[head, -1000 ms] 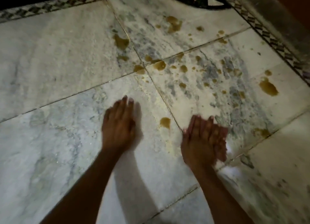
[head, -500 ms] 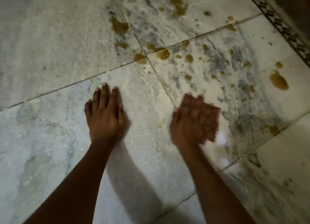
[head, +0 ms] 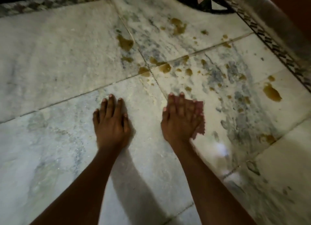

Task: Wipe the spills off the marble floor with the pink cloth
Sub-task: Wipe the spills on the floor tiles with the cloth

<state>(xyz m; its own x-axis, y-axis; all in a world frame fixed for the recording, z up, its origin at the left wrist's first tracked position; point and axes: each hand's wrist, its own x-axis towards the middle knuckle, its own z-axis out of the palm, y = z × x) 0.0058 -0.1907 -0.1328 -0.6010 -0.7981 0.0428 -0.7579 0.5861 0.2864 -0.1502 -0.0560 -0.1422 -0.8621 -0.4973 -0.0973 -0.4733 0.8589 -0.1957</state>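
Two bare hands rest on the marble floor [head: 50, 59], each at the end of a bare forearm reaching in from the bottom edge. The left hand [head: 111, 123] lies flat, fingers spread loosely, palm down on bare marble with nothing under it. The right hand [head: 180, 122] lies flat too, fingers close together, pressing the pink cloth [head: 200, 120] onto the floor; only one strip of cloth shows, along the hand's right side. The two hands are near each other but apart, with a grout joint running between them toward the top. Four large slabs meet at a crossing just ahead of the fingertips. Brown spills [head: 271, 92] lie scattered ahead and to the right of the cloth: about five bigger puddles and many small drops, too many and too blurred to count. A patterned tile border [head: 276, 49] closes the floor at top and right, and one dark round inlay [head: 200, 1] sits at the top edge. To the left the marble is open and unmarked.
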